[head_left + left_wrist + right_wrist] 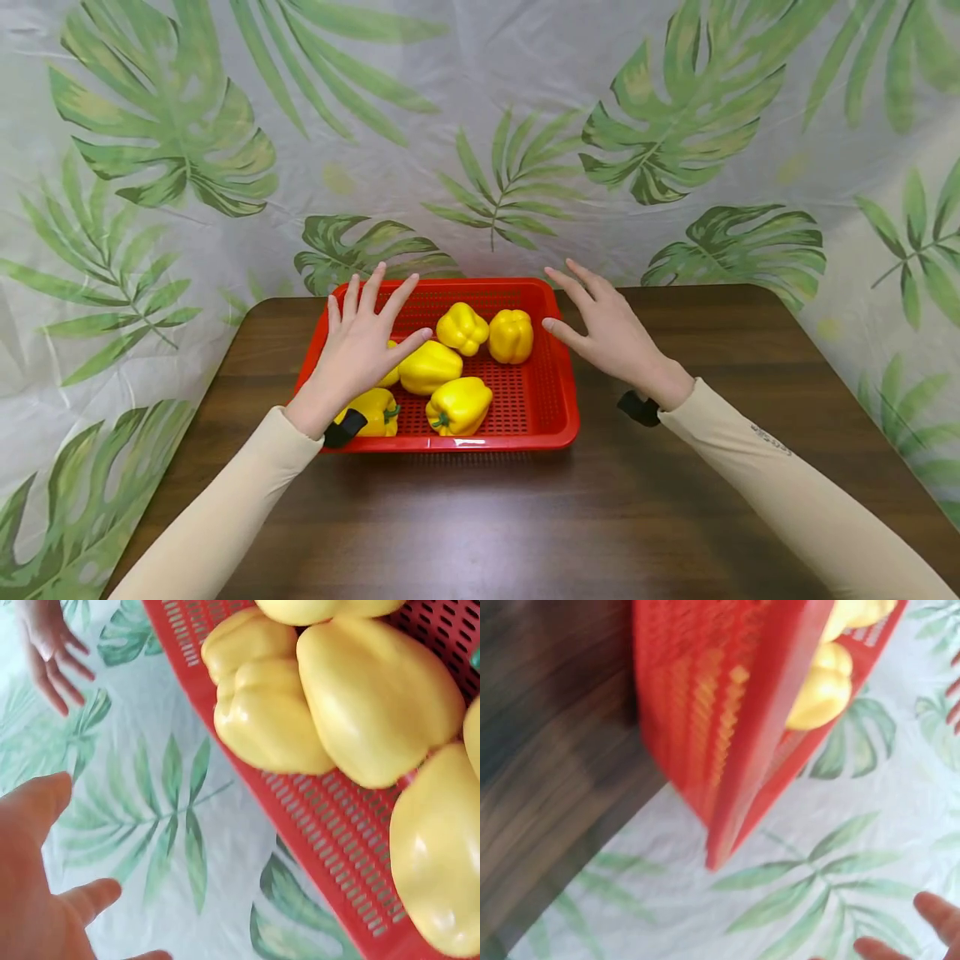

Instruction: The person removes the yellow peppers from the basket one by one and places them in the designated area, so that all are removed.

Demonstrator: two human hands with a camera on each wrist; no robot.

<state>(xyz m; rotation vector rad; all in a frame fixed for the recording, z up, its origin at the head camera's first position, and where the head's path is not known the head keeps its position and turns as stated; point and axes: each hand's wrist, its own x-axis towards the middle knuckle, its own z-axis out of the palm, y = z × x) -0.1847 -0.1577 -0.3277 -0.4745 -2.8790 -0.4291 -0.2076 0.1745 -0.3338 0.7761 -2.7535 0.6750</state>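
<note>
A red plastic basket point(517, 442) with slotted walls stands on the dark wooden table, several yellow bell peppers point(460, 406) lying inside it. Over its left side my left hand point(362, 340) hovers with fingers spread, holding nothing and partly covering the peppers below. My right hand point(611, 329) is raised by the basket's right rim, fingers apart, also holding nothing. In the left wrist view the left fingers point(94, 900) are extended, with the peppers point(375, 697) off to the right. The right wrist view shows the basket's side wall point(697, 712) and the tips of the right fingers point(934, 915).
The brown wooden table point(450, 533) extends in front of the basket and to both sides. Behind it hangs a pale cloth point(510, 83) printed with green leaves, which also covers the sides. A dark band point(639, 408) sits at the right wrist.
</note>
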